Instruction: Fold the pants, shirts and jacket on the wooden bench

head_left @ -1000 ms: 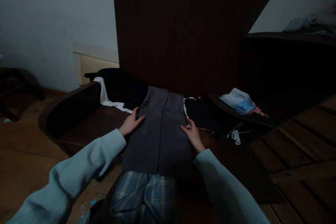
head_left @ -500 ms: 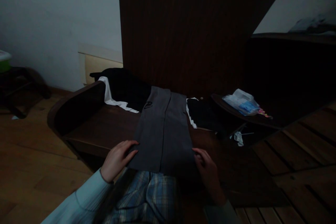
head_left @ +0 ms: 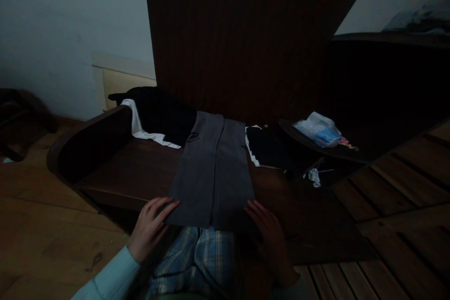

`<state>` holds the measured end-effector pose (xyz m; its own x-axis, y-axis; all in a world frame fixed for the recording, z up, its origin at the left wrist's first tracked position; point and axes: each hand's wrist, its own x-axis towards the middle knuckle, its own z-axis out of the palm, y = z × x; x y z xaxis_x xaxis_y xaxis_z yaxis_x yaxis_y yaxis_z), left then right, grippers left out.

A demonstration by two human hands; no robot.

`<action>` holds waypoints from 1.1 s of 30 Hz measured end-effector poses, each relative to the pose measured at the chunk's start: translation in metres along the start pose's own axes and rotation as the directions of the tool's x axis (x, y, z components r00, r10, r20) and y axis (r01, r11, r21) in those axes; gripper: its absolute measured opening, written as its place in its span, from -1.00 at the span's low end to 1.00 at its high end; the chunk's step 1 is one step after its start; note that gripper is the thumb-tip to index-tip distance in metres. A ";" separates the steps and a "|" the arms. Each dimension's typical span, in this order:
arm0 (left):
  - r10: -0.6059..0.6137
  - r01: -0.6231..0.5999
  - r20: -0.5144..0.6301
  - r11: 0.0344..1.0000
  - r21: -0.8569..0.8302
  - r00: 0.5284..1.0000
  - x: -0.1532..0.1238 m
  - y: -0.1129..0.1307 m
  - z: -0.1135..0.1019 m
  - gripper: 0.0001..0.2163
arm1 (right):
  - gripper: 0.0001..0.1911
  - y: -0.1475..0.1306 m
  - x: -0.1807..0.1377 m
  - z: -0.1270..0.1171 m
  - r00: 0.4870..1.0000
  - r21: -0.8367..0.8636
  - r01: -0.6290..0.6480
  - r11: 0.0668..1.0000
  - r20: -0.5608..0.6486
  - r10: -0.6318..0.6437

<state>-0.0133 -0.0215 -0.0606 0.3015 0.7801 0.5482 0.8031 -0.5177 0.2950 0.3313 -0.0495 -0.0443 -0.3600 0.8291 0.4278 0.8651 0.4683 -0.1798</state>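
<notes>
Garment [head_left: 213,173]: grey, folded, flat on our dark tabletop [head_left: 140,171], near hem at our plaid lap [head_left: 197,258].
Left hand [head_left: 149,225]: fingers spread on its near left corner, grip released.
Right hand [head_left: 269,234]: at the near right corner; grip we cannot tell, too dim.
Behind: black clothes [head_left: 161,112].

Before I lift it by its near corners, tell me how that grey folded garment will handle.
Probably floppy: the grey garment lies flat on the dark wooden bench, so its middle would likely sag between your left hand and right hand. Likely light: thin cloth, few layers. The folded-in sides meeting at the centre line may fall open when raised.
</notes>
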 end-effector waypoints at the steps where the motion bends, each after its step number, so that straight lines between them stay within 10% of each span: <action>1: -0.020 0.020 -0.039 1.000 -0.002 0.999 -0.002 0.000 0.005 -0.63 | -0.41 0.000 0.000 0.000 1.000 0.006 0.003 1.000 -0.007 -0.003; 10: -0.101 0.076 -0.155 0.984 -0.159 0.983 0.003 0.000 0.007 -0.68 | -0.43 0.005 -0.001 0.000 1.000 0.098 -0.016 0.995 -0.008 0.017; 21: -0.035 0.085 0.124 0.902 -0.423 0.992 -0.002 0.019 -0.047 -0.73 | -0.74 -0.009 0.002 -0.071 0.967 0.580 -0.128 0.804 0.252 -0.028; 27: -0.181 0.264 0.224 0.863 -0.430 0.958 0.074 0.028 -0.057 -0.71 | -0.75 0.002 0.056 -0.085 0.938 0.571 -0.344 0.745 0.245 0.246; 33: -0.280 0.348 0.211 0.822 -0.452 0.936 0.154 0.007 -0.016 -0.71 | -0.68 0.038 0.122 -0.039 0.921 0.658 -0.351 0.666 0.115 0.372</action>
<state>0.0310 0.0893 0.0385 0.1658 0.9498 0.2654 0.5323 -0.3128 0.7866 0.3344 0.0579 0.0361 -0.0499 0.9730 0.2253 0.4732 0.2217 -0.8526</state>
